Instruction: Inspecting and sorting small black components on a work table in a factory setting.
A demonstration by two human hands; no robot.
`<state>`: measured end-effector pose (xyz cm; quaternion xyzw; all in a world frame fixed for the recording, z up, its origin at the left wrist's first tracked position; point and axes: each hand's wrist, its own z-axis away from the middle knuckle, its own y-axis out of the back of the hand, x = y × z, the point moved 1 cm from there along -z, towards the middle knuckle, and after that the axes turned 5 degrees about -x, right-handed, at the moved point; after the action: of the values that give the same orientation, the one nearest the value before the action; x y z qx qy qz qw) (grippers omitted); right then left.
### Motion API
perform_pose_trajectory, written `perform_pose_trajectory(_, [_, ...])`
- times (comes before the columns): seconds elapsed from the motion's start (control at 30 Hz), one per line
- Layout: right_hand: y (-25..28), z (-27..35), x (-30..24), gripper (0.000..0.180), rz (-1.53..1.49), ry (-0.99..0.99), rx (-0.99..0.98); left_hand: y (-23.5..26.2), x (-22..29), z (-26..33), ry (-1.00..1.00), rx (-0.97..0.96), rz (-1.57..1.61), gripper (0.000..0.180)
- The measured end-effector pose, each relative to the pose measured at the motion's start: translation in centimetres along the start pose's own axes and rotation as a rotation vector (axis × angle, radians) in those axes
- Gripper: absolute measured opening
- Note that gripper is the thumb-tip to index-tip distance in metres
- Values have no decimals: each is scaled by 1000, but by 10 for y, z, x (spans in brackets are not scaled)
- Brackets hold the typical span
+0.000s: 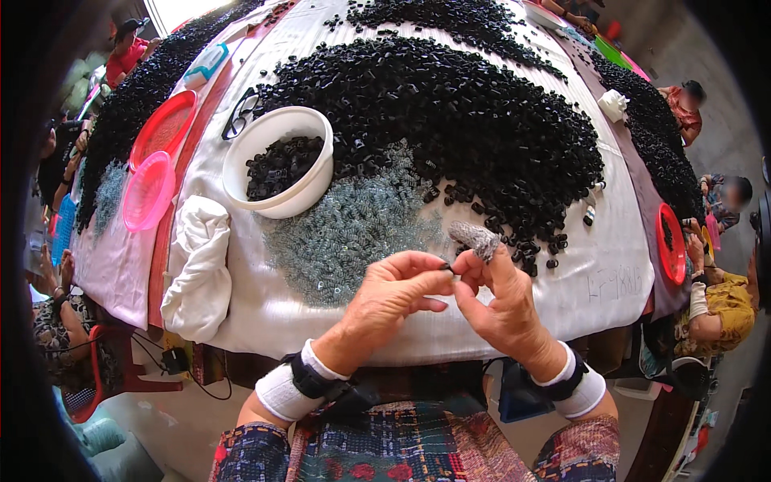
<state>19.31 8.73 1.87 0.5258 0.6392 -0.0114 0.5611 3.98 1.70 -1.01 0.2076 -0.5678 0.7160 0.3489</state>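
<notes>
My left hand [384, 296] is closed in a pinch at the front of the table, with a small black piece [446, 267] just showing at its fingertips. Right against it, my right hand [510, 304] pinches too; whatever its thumb and finger hold is too small to make out. A grey knitted finger cover [475, 239] wraps one right finger. Beyond my hands spreads a heap of small black plastic parts [450, 112]. A pile of tiny pale metallic pieces [353, 233], apparently springs, lies ahead of my left hand.
A white bowl [321, 181] partly filled with black parts stands left of the piles. Near it are black-framed glasses [239, 116], a bundled white cloth [197, 265], a pink basket [148, 191] and a red tray [165, 124]. Other people sit along tables on both sides.
</notes>
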Motion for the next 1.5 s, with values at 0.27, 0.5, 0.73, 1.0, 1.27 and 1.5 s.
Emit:
perform_pose_trajectory(0.27, [18, -31, 16, 36, 136, -99, 69, 21, 16, 9, -79, 78, 156, 14])
perform_pose_trajectory(0.5, [3, -45, 53, 31, 292, -42, -110, 31, 15, 11, -41, 85, 139, 18])
perform_pose_trajectory(0.73, [-9, -51, 61, 27, 530, -31, -206, 32, 17, 14, -14, 93, 80, 22])
perform_pose_trajectory(1.0, [-16, -47, 60, 31, 670, -37, -267, 32, 17, 14, -25, 85, 95, 23])
perform_pose_trajectory(1.27, [-2, -43, 35, 34, -134, -213, -55, 24, 15, 14, -70, 114, 0, 23])
perform_pose_trajectory(1.5, [-5, -39, -7, 37, -415, -80, 19, 9, 17, 13, -186, 83, -89, 23])
